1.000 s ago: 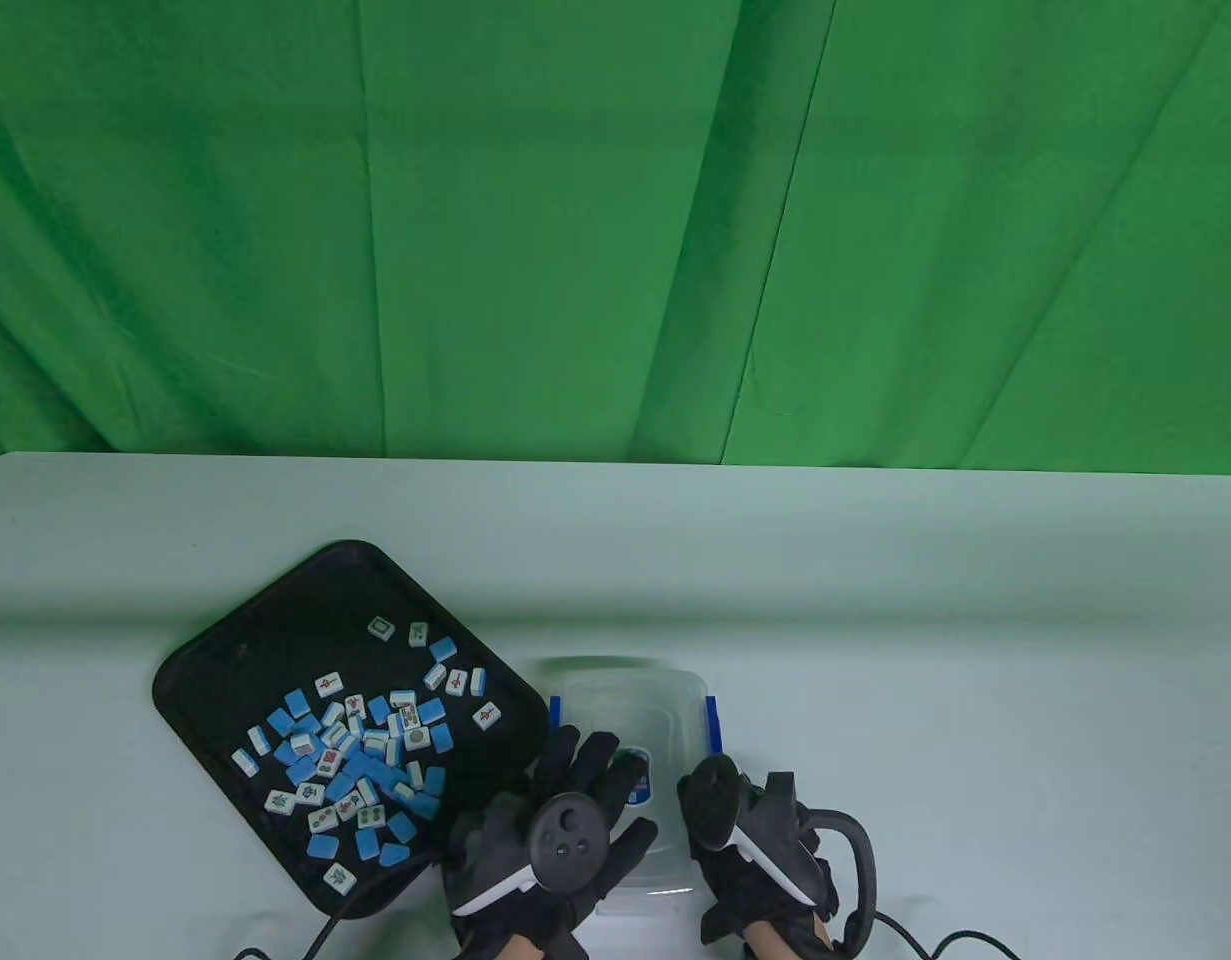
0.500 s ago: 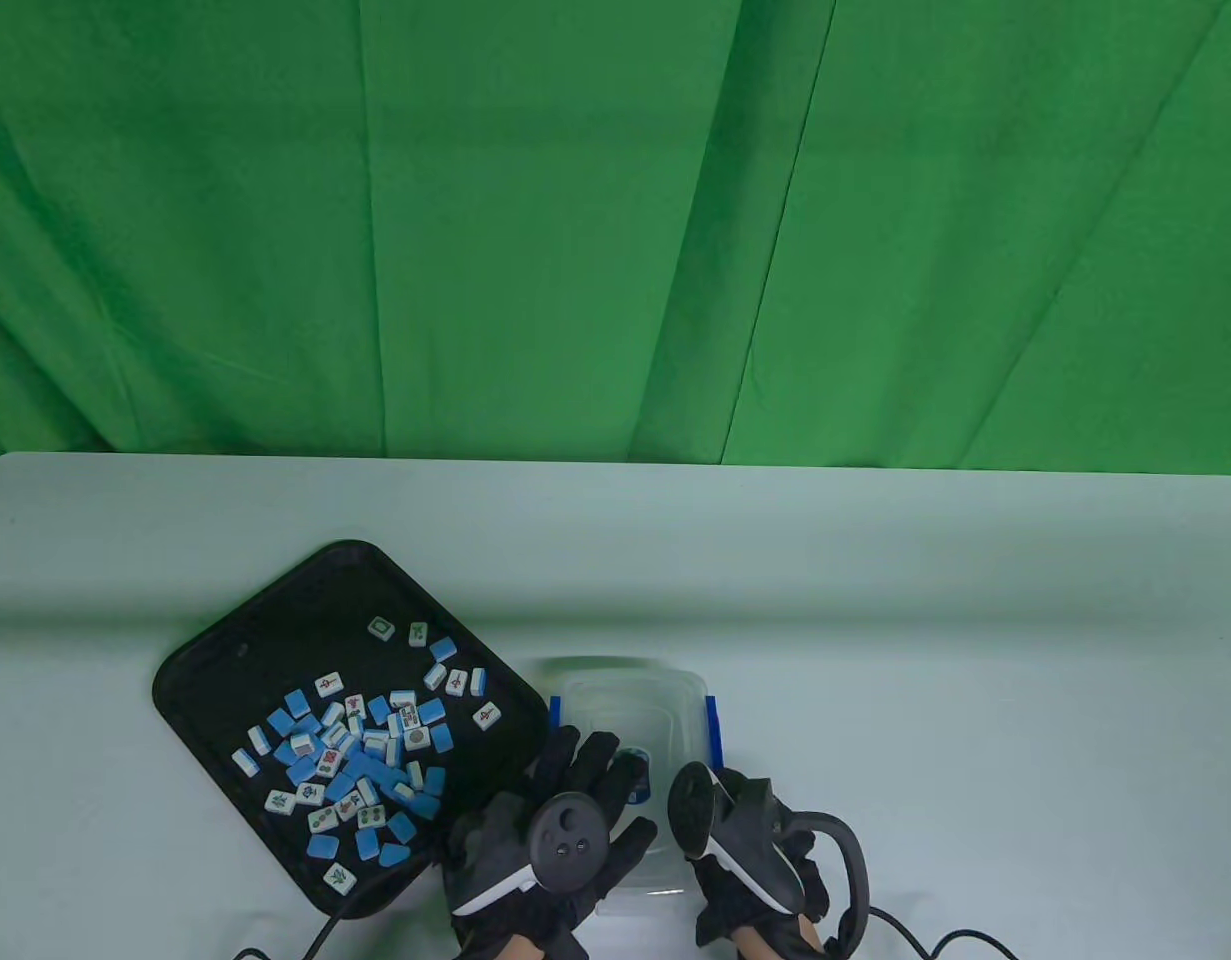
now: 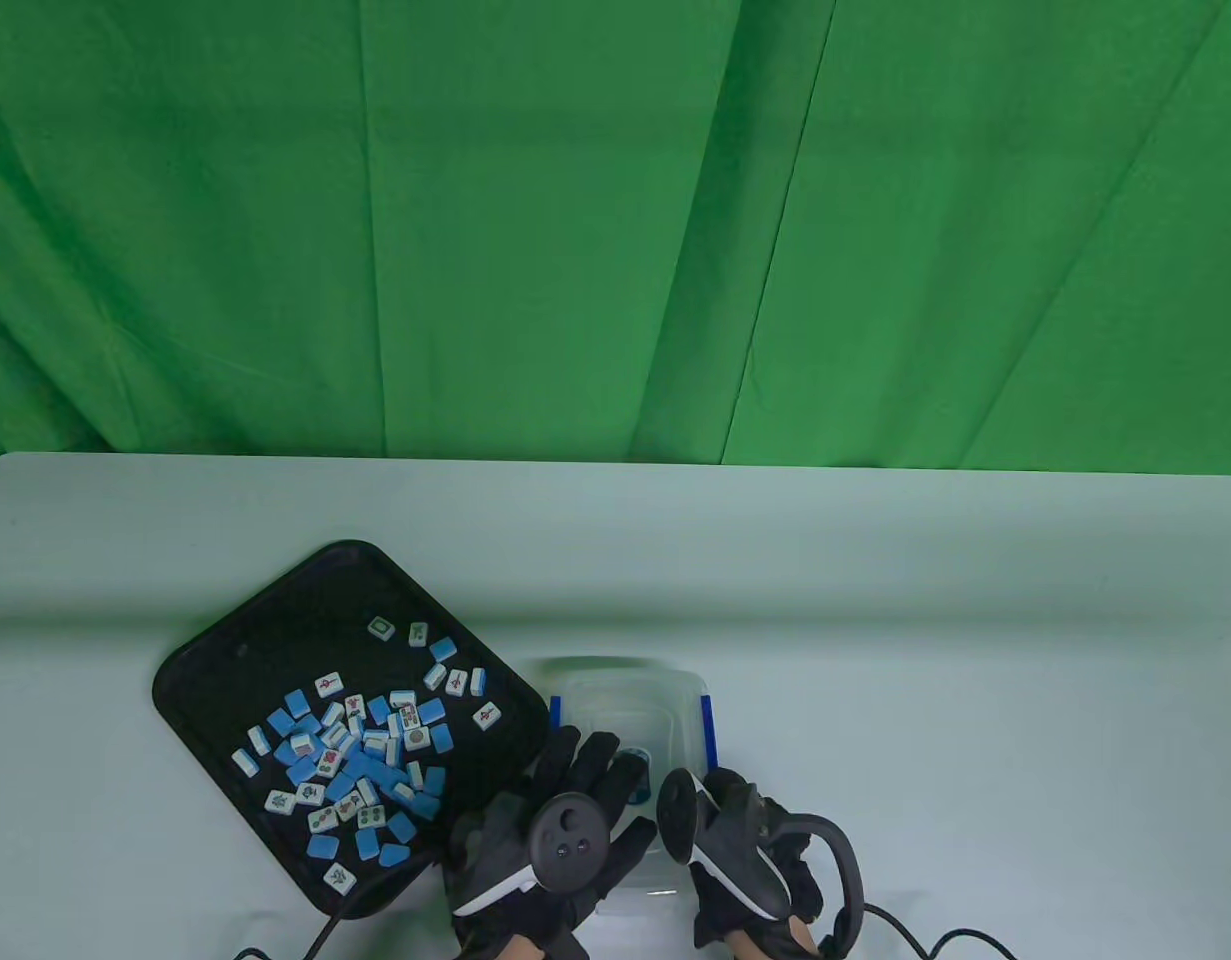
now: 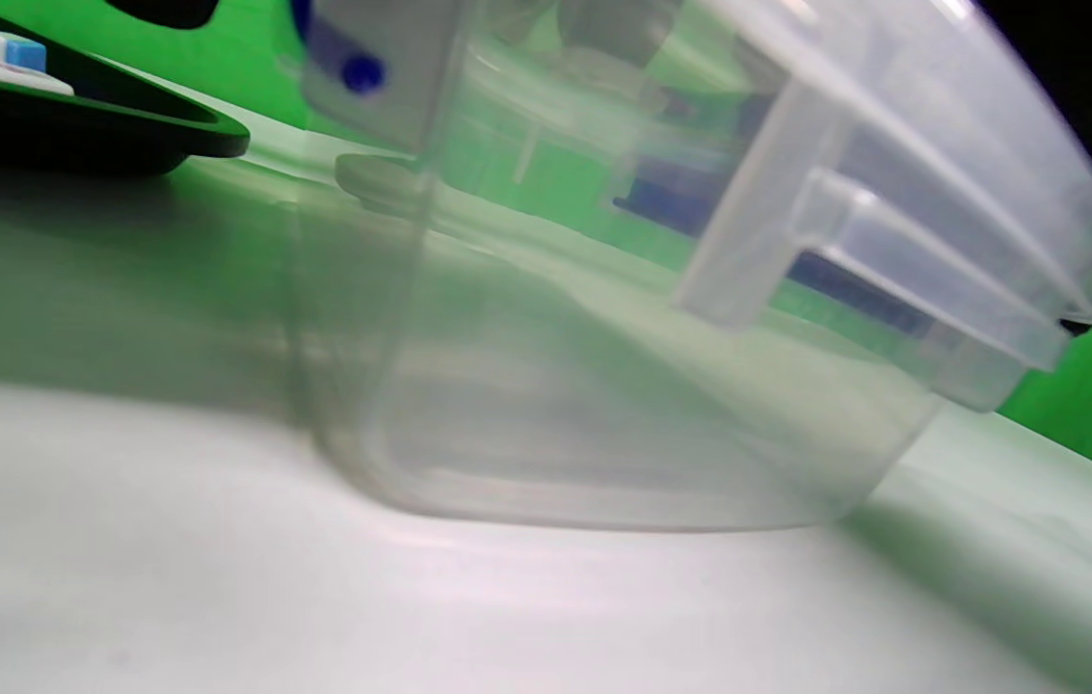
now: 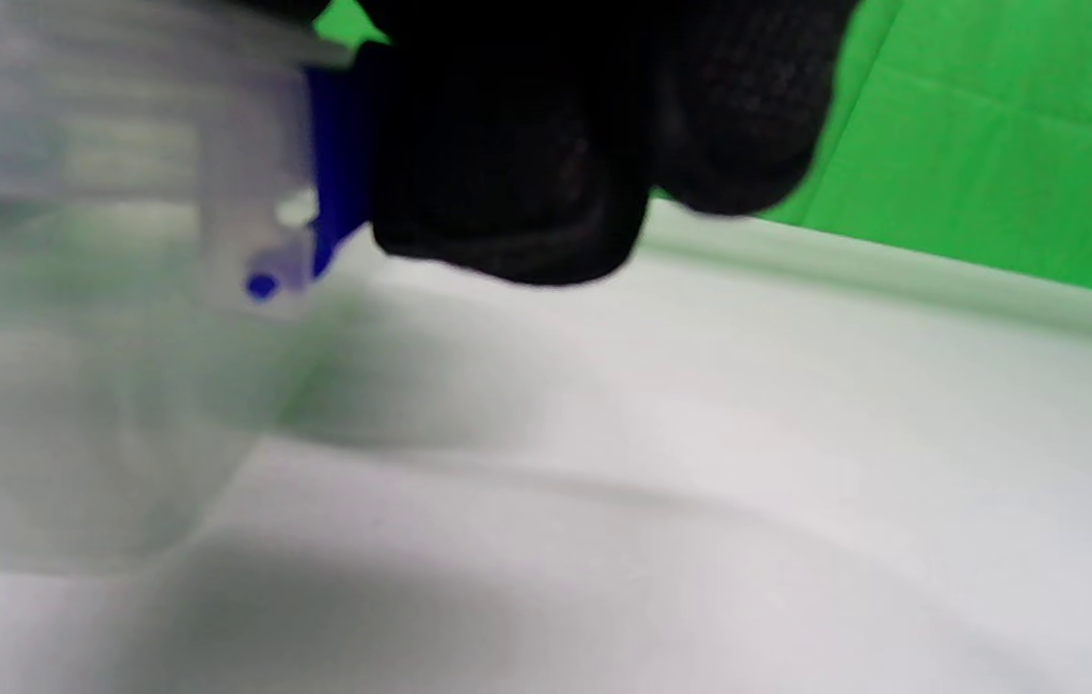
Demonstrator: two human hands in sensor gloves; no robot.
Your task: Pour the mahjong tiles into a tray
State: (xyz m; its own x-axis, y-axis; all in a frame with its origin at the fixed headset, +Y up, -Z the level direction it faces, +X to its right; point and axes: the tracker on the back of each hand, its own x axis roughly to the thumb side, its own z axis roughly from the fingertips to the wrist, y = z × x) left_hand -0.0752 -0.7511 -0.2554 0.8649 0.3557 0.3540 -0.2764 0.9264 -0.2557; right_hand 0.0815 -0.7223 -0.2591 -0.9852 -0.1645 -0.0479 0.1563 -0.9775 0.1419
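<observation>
A black tray (image 3: 265, 640) at the table's left front holds several blue-and-white mahjong tiles (image 3: 360, 755). To its right stands a clear plastic box (image 3: 630, 700) with blue side latches, and no tiles show in it. My left hand (image 3: 590, 790) rests on the box's top with its fingers spread. My right hand (image 3: 740, 850) is at the box's right side. In the right wrist view its fingers (image 5: 507, 173) are curled right beside the blue latch (image 5: 333, 164). The left wrist view shows the box wall (image 4: 603, 337) close up, with the tray edge (image 4: 121, 125) at the left.
The white table (image 3: 875, 600) runs back to a green backdrop (image 3: 615, 230). Glove cables (image 3: 935, 940) trail along the front edge on the right, and another runs under the tray's near corner (image 3: 325, 925).
My right hand has moved left, closer against the box's right side. The left hand, the box, the tray and the tiles have not moved.
</observation>
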